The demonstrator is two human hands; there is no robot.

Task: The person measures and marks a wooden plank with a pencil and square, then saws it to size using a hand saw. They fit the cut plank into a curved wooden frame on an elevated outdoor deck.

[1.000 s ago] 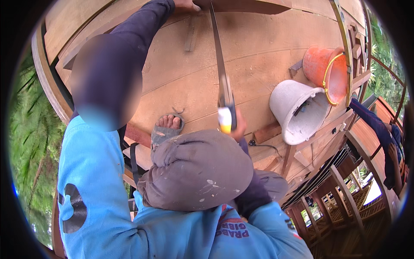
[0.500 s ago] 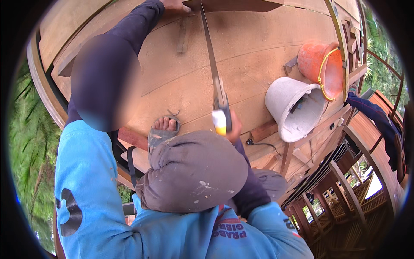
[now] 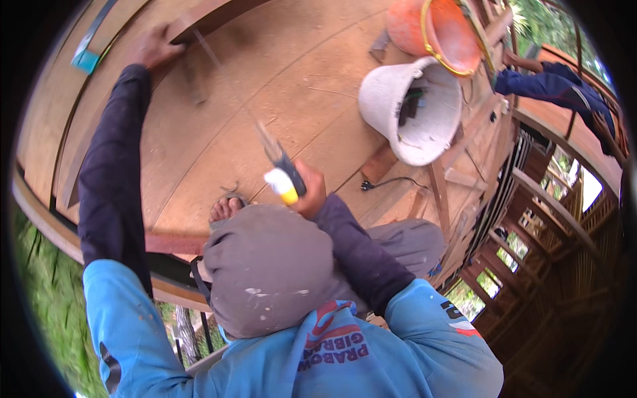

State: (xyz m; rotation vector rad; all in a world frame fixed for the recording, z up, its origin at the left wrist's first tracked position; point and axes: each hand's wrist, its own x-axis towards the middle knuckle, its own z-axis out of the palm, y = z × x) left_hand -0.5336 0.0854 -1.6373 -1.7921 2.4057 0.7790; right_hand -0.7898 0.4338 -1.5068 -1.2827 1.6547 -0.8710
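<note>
While the handsaw reaches away from the right hand, its long axis slants up and to the left across the wooden planking, toward the dark wooden board at the upper edge of the view. That board runs from beside the left hand toward the upper right, so blade and board lie roughly crosswise, their lines coming together just to the right of the left thumb. The left hand is by far the nearer to the board; the right is well apart from it, back at the handle end of the saw. Motion blurs the blade so much that I cannot tell whether its far part sits in the wood or only beside it. The right fingers are wrapped closed around the handle, whose white and yellow part faces left. The left arm is stretched long, and its hand touches the board's near end with the thumb set apart from the other fingers — whether they grip or merely press, I cannot tell. To the right of the saw, a whitish bucket lies tipped over, with an orange bucket just beyond it.
</note>
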